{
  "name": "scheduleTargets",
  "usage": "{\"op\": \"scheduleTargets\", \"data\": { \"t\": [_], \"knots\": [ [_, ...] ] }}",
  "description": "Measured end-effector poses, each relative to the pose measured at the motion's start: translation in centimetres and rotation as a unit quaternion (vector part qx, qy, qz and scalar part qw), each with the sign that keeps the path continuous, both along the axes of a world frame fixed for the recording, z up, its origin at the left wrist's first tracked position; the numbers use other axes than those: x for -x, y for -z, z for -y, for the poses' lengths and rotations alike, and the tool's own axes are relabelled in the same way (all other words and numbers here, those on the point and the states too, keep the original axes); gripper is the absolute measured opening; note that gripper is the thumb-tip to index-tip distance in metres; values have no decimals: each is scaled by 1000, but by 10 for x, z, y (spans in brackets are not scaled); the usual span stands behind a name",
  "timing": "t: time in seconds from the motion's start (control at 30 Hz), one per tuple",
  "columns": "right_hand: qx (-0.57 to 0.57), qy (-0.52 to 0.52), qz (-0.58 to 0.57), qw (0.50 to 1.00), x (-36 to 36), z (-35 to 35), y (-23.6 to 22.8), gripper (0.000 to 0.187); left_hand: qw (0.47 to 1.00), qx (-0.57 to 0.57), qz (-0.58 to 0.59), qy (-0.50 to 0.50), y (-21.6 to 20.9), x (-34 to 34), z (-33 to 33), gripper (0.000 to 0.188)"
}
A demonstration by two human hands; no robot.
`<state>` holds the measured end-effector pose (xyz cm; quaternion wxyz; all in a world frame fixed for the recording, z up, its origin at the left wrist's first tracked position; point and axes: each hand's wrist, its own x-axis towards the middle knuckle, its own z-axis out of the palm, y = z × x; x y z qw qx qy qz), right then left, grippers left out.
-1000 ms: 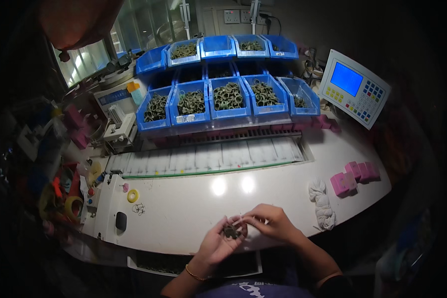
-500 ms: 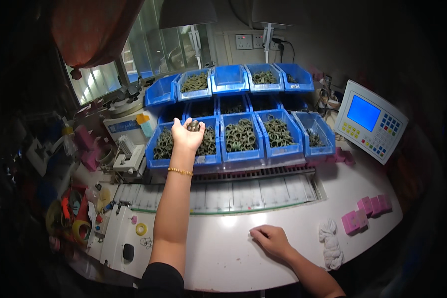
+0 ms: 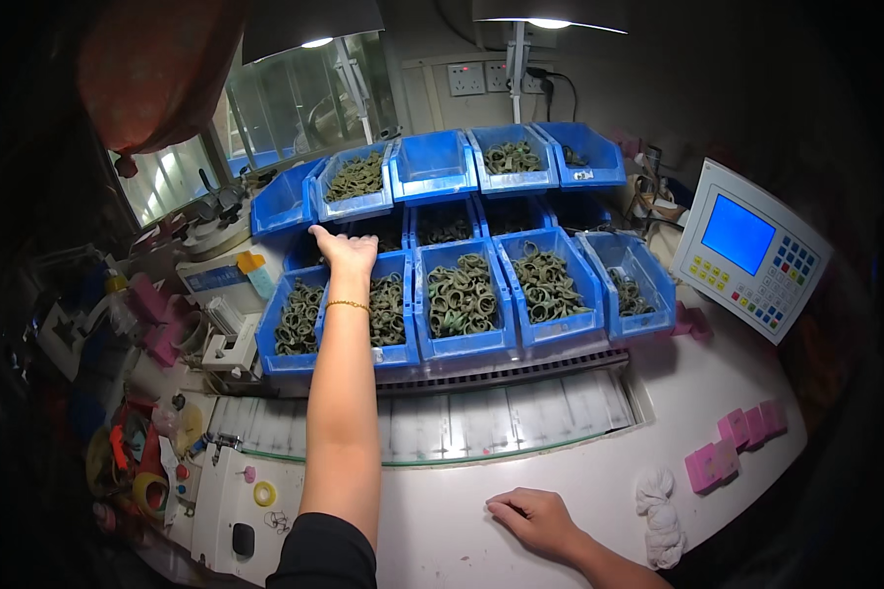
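My left hand (image 3: 346, 249) reaches out over the blue bins, palm up, thumb stretched to the side. Its fingers point away from me into the shadowed gap of the middle row, and no ring shows on the palm. Below it, a front bin (image 3: 371, 355) holds a heap of dull greenish metal rings (image 3: 387, 312). More rings (image 3: 460, 293) fill the bin to its right. On the white table my right hand (image 3: 535, 518) rests with fingers curled under and thumb forward; nothing shows in it.
A control panel (image 3: 746, 250) with a blue screen stands right. Pink blocks (image 3: 712, 466) and a white cloth bundle (image 3: 661, 518) lie near it. A lit glass strip (image 3: 481, 422) runs before the bins. Yellow tape (image 3: 264, 493) lies left; a red bag (image 3: 157, 79) hangs upper left.
My left hand has moved farther in toward the middle row of bins; the rings that showed in its palm are no longer visible. The view has shifted. My right hand stays on the table.
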<state>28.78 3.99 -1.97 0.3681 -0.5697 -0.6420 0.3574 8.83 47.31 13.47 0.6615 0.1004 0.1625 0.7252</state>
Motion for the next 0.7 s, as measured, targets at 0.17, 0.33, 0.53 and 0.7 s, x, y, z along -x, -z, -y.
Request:
{"op": "scheduleTargets", "data": {
  "t": [0.17, 0.33, 0.53, 0.7],
  "knots": [
    [-18, -7, -4, 1000, 1, 6, 3, 23, 998, -60, -6, 21, -9, 27, 43, 96],
    [-38, -9, -1, 999, 1, 9, 5, 25, 988, -120, -57, 74, -7, 46, 141, 48],
    [-327, 151, 181, 915, -28, 47, -4, 13, 918, -149, -223, 291, 50, 44, 321, 22],
    [-218, 346, 430, 805, -74, 111, -11, 45, 910, 3, -301, 285, 127, 52, 393, 21]
  ]
}}
